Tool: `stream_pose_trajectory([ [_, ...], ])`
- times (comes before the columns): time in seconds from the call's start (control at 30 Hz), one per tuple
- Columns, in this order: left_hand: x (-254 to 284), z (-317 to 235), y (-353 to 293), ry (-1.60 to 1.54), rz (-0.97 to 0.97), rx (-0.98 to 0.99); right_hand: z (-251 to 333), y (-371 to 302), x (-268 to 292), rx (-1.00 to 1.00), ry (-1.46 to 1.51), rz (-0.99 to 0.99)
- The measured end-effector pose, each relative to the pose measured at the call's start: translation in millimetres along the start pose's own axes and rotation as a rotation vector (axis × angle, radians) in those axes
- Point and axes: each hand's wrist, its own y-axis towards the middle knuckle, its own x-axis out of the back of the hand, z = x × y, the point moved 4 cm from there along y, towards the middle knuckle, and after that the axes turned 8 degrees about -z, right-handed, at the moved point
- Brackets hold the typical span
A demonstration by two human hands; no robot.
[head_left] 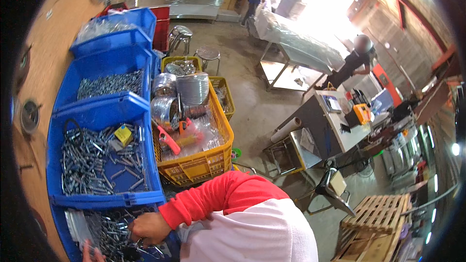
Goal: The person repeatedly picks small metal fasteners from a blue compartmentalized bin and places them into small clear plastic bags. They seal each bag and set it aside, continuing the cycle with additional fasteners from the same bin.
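My right hand [149,228], at the end of a red sleeve, reaches into the nearest blue bin [57,218]. Its fingers are curled down among loose metal parts [110,228], some with hooked ends; what they grip is hidden. Low at the picture's edge, part of my left hand [92,253] shows, slightly blurred, its visible fingers stretched out and apart. It is beside a clear plastic bag [77,225] in the same bin. In the adjoining bin lie many metal springs [85,157] and a small yellow box [124,136].
Farther blue bins hold small metal pieces [111,83] and plastic bags [104,30]. A yellow crate [194,165] with wire coils [193,89] and a pink-handled tool [168,139] stands right of them. Stools [208,53], a desk [335,126], pallets [376,212] and two people are beyond.
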Motion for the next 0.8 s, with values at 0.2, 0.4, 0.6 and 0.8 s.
stream_pose_trajectory([
  [0.2,-0.5,-138.3,-12.0,0.071,0.135,-0.254,45.7,2.8,48.5,0.061,0.515,-0.467],
  [0.4,-59.4,-165.2,-33.8,0.391,0.313,-0.759,77.5,16.3,38.1,0.109,0.613,-0.618],
  [0.6,-72.8,-145.3,-31.4,-0.038,0.402,-0.303,70.7,24.4,4.9,0.054,0.526,-0.509],
  [0.8,-80.9,-133.1,-33.9,-0.259,0.43,-0.122,70.3,27.9,-3.0,0.118,0.577,-0.506],
])
